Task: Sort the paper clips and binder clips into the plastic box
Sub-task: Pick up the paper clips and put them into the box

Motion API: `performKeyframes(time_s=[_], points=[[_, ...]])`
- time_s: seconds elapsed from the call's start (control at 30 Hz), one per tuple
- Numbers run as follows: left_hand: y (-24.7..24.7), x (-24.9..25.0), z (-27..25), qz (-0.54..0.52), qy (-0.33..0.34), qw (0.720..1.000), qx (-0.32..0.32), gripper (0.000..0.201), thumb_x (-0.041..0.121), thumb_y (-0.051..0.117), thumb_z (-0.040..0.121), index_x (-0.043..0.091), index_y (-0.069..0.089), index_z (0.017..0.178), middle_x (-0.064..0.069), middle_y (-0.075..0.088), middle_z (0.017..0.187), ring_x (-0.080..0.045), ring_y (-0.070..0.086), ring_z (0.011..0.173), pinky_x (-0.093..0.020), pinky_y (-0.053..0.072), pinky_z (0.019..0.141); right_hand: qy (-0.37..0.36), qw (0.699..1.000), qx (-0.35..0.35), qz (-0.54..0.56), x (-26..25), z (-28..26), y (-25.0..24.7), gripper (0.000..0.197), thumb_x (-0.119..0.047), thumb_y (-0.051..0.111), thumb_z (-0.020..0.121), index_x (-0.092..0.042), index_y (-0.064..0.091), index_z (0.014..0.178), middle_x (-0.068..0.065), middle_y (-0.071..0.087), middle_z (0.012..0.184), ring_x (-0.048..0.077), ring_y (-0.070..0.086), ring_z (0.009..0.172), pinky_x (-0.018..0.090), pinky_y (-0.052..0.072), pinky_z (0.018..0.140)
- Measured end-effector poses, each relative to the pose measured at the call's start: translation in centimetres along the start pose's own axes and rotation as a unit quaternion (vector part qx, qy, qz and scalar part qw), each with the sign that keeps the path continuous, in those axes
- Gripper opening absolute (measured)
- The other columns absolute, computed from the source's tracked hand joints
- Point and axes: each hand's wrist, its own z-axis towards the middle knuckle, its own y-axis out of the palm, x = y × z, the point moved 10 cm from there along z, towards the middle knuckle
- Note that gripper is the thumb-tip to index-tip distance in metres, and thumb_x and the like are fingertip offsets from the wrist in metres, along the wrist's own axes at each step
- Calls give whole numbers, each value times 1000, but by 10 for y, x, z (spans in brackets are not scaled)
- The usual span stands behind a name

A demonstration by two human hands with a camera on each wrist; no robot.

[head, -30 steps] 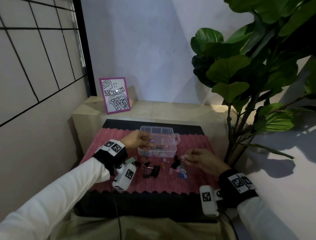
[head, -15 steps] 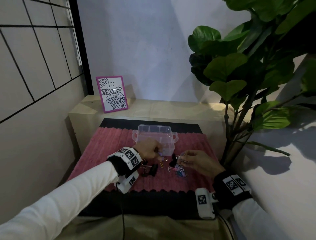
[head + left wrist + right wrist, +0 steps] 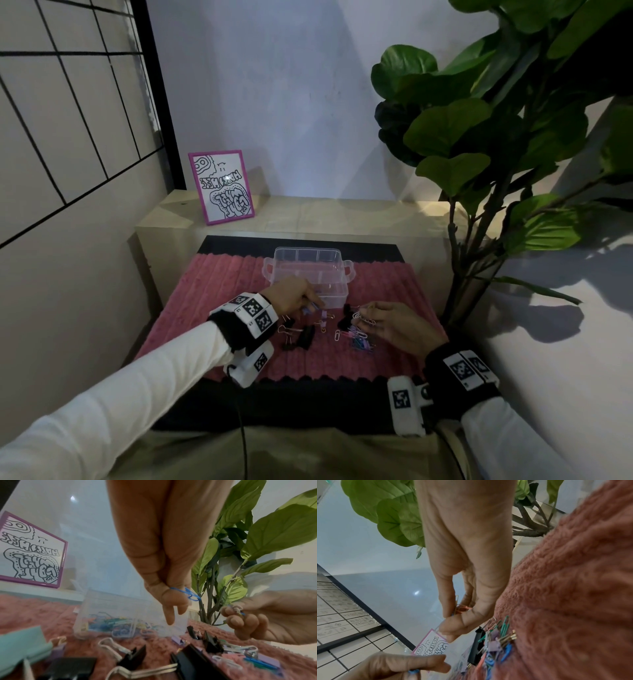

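- On the pink mat [image 3: 219, 291], the clear plastic box [image 3: 308, 274] stands at the far middle with its lid off; the left wrist view shows mixed-colour paper clips already lying in at least two of its front compartments, so the sorting is partly done.
- Just in front of the box, the left hand [image 3: 291, 299] pinches a blue paper clip [image 3: 187, 593] between thumb and fingers, clear of the mat.
- Beside it, the right hand [image 3: 397, 325] grips a small bunch of paper clips [image 3: 363, 317], white, orange and others.
- Left to do, by my reading: black binder clips [image 3: 305, 337], a purple one [image 3: 322, 320] and a tangle of coloured paper clips [image 3: 359, 341] lie loose on the mat.
- Whether any binder clips are in the box yet is hard to tell through the blurred plastic; roughly the middle of the job seems a fair guess.
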Motion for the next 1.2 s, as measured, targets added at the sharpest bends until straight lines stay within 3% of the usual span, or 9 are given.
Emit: performKeyframes(time_s=[0.13, 0.23, 0.33, 0.53, 0.77, 0.83, 0.97, 1.07, 1.2], points=[[-21, 4, 2, 24, 0, 999, 34, 33, -5, 45, 88, 4, 62, 115, -6, 67, 109, -16, 63, 88, -13, 48, 72, 6, 1000, 7, 20, 5, -1, -6, 10, 5, 51, 88, 3, 59, 83, 14, 63, 90, 17, 71, 78, 19, 57, 66], [-55, -10, 12, 12, -36, 994, 100, 29, 0, 48, 89, 9, 65, 112, -11, 71, 105, -8, 60, 66, -19, 54, 69, 1, 1000, 6, 20, 2, 0, -5, 9, 5, 51, 88, 3, 59, 85, 13, 64, 91, 16, 70, 81, 19, 57, 69], [-68, -31, 21, -28, -84, 990, 108, 26, -3, 48, 88, 0, 66, 106, -20, 70, 104, -2, 56, 52, -6, 48, 51, -8, 1000, 1, 21, -7, 3, 1, 10, 4, 50, 88, 3, 59, 86, 12, 64, 91, 16, 69, 84, 18, 57, 71], [-49, -56, 18, 19, -149, 988, 33, 27, 13, 58, 86, 7, 65, 111, -10, 66, 118, -21, 62, 104, -27, 47, 92, -29, 999, -23, 14, -39, 22, 26, 10, 4, 49, 89, 5, 57, 84, 13, 61, 90, 18, 65, 84, 19, 57, 70], [-80, -41, -15, 27, -91, 987, 129, 27, 5, 53, 87, 11, 66, 110, -8, 68, 115, -18, 64, 104, -25, 46, 92, -66, 992, 3, -106, -63, 60, 58, 16, 12, 51, 85, 1, 57, 74, 13, 58, 76, 15, 65, 64, 18, 57, 61], [-86, -33, -28, 21, -72, 984, 162, 26, 4, 54, 87, 10, 67, 108, -8, 70, 111, -19, 65, 102, -22, 45, 89, -71, 977, 15, -203, -66, 71, 67, 15, 11, 52, 85, 1, 58, 75, 15, 59, 78, 22, 64, 72, 22, 59, 66], [-74, -12, -46, 11, -36, 986, 165, 24, 4, 54, 86, 9, 67, 106, -7, 70, 109, -16, 65, 96, -13, 44, 80, -46, 887, -23, -459, -56, 78, 93, 18, 4, 49, 86, -3, 66, 88, 17, 66, 100, 31, 64, 102, 41, 50, 96], [-44, -2, -42, 7, -12, 994, 107, 25, 1, 52, 87, 5, 65, 108, -8, 69, 107, -13, 62, 88, -1, 39, 62, -66, 864, -32, -499, -64, 66, 94, 24, 8, 48, 86, 4, 65, 102, 19, 66, 105, 30, 62, 101, 37, 50, 94], [-4, 2, -23, -31, -9, 998, 51, 26, -4, 49, 86, 2, 64, 107, -15, 70, 104, -12, 67, 76, -15, 54, 67, -110, 874, 21, -472, -87, 40, 58, 23, 15, 50, 82, 4, 64, 96, 22, 66, 101, 25, 63, 89, 36, 56, 84]])
